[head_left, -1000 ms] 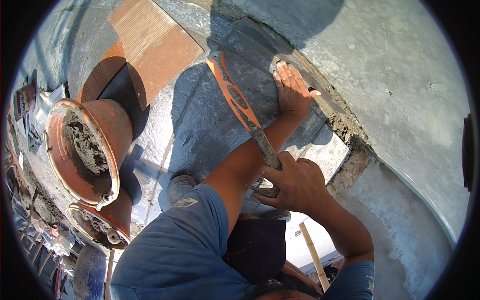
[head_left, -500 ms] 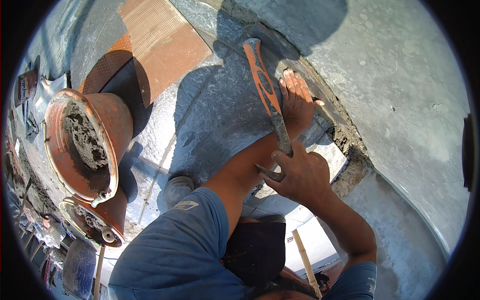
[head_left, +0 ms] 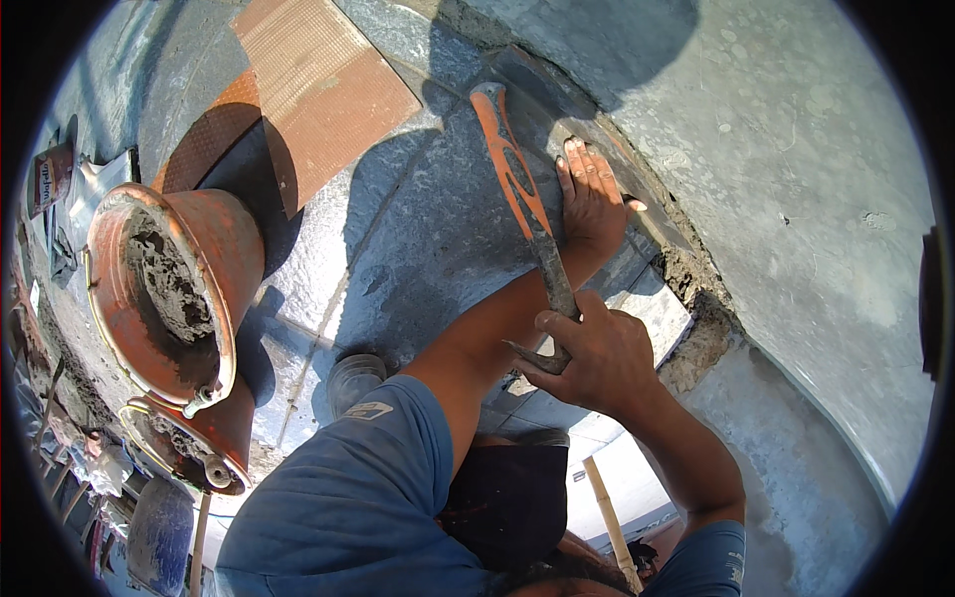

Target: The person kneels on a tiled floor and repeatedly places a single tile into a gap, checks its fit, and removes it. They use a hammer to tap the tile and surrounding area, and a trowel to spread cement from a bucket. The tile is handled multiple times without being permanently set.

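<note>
A claw hammer (head_left: pixel 512 174) with an orange-and-dark handle is gripped by my right hand (head_left: pixel 602 353) close to its head. Its curved claw (head_left: pixel 537 355) sticks out left of my fingers, and the handle points away over my left forearm. My left hand (head_left: pixel 592 194) lies flat, fingers stretched, on a narrow grey tile strip (head_left: pixel 557 95) along the foot of the wall. My right fist hides the hammer's striking face. Rough mortar (head_left: pixel 691 284) shows in the gap beside the strip.
Large grey floor tiles (head_left: pixel 398 249) spread in front of me. At left stand two orange mortar buckets (head_left: pixel 234 239) (head_left: pixel 234 423). Brown textured tiles (head_left: pixel 328 109) lie beyond them. A smooth grey cement wall (head_left: pixel 796 199) rises on the right. A wooden stick (head_left: pixel 609 522) is near my legs.
The hammer's handle end has swung slightly left and nearer to me, as my right hand turned a little. My left hand has stayed in place.
</note>
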A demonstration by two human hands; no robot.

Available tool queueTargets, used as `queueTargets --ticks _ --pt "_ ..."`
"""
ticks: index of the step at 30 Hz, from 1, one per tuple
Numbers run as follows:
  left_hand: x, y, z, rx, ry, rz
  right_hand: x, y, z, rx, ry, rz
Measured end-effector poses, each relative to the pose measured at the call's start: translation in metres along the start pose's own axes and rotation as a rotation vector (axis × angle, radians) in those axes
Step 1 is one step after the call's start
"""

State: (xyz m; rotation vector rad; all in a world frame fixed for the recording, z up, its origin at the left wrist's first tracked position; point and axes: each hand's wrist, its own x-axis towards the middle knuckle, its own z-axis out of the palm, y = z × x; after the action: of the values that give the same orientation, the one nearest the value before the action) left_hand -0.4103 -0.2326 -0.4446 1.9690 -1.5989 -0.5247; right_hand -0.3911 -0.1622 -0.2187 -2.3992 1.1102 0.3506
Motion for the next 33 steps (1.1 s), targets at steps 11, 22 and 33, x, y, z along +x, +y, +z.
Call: queueTargets --ticks 11,22,33 --pt "-0.001 0.0 -0.001 0.019 0.009 0.008 0.001 -0.004 0.007 0.049 0.043 0.035" --pt "-0.001 -0.003 -0.001 -0.003 0.009 0.017 0.005 -0.005 0.006 0.083 0.058 0.053" --pt "0.0 -0.002 0.0 -0.047 0.022 0.021 0.001 -0.008 0.004 0.092 0.014 0.01"
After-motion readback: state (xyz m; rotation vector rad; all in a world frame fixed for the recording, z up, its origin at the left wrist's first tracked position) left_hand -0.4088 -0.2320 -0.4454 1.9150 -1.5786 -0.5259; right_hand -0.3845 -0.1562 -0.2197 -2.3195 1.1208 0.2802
